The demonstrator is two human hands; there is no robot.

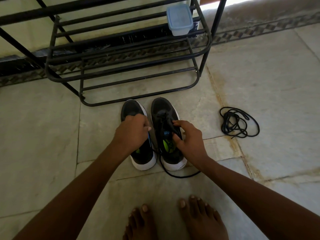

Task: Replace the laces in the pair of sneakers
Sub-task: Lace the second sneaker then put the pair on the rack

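Two black sneakers with white soles stand side by side on the tiled floor, toes pointing away from me. My left hand [132, 131] hovers over the left sneaker [133, 108], its fingers curled and pinching what looks like the end of a black lace. My right hand [187, 137] grips the tongue and collar edge of the right sneaker [163, 110]. A black lace [180, 175] runs out of the right sneaker and loops across the floor behind its heel. A loose black lace [239, 122] lies in a tangled coil on the floor to the right.
A black metal shoe rack [121, 66] stands just beyond the sneakers' toes, with a lidded plastic container [179, 19] on an upper shelf. My bare feet [173, 220] are at the bottom of the view. A patterned skirting runs along the wall behind.
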